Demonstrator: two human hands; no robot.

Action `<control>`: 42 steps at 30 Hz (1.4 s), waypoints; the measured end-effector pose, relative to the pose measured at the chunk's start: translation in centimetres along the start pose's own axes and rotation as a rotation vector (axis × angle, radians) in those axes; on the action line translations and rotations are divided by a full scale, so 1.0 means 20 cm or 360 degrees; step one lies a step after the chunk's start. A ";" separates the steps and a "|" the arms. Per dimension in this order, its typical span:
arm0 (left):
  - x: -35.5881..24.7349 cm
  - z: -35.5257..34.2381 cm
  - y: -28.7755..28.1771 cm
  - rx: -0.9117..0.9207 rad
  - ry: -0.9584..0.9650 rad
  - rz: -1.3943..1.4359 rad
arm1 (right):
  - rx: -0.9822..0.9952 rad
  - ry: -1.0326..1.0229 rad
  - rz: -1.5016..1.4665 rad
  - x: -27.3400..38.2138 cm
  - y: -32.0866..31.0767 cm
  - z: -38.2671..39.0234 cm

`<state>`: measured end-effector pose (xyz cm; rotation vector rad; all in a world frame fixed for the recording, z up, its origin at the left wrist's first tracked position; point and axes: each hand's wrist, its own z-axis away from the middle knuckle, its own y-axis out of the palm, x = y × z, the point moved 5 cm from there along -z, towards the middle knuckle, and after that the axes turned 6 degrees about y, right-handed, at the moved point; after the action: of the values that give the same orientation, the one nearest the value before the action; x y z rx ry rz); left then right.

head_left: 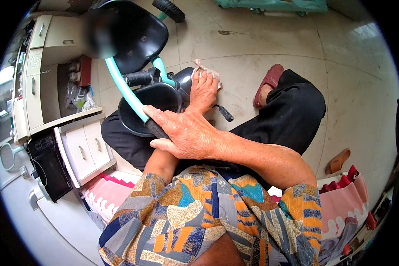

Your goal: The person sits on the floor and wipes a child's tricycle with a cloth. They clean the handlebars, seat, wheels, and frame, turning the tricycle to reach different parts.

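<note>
In the head view, a child's ride-on tricycle with a turquoise frame is close in front of the seated person, against the bent left leg. The forearms cross, the right one lying over the left. The right hand has its grip wrapped around a black handle at the near end of the curved turquoise bar, which comes out between thumb and forefinger. Beyond it, the left hand has its grip closed down on a pale, pinkish cloth, fingers side by side, pressing it against a glossy black rounded cover low on the tricycle; its thumb is hard to make out.

Left of the hands is a round black basket, with a larger black seat above it and a small black wheel at the top. A black pedal-like piece sticks out just right of the left hand. The tiled floor spreads to the right, where the person's red shoe rests and a brown slipper lies. White cabinets line the left side.
</note>
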<state>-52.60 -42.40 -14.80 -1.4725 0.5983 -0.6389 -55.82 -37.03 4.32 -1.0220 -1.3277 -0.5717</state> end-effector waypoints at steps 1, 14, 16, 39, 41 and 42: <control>0.00 0.00 -0.02 -0.0111 -0.0010 0.0205 | -0.0029 -0.0023 0.0013 0.00 0.00 0.01; -0.08 0.25 -0.08 -0.0863 -0.1527 0.3676 | -0.0835 0.0648 0.0208 -0.45 -0.23 0.01; -0.09 0.24 -0.11 -0.0831 -0.1301 0.4265 | -0.0730 0.0731 0.0474 -0.51 -0.21 0.05; 0.38 0.75 -1.34 -0.0896 -0.1103 0.1523 | -0.1013 0.1137 -0.0510 -1.35 -0.15 -0.04; 0.53 0.58 -1.30 -0.1020 -0.0982 0.0891 | -0.1003 0.0831 -0.0398 -1.20 -0.15 -0.15; 0.59 0.51 -1.24 -0.0987 -0.1039 0.1003 | -0.1033 0.0856 -0.0493 -1.15 -0.14 -0.21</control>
<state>-37.76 -43.67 10.39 -1.8007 0.7138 0.5602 -60.58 -46.59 -16.64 -1.0660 -0.8234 -1.4674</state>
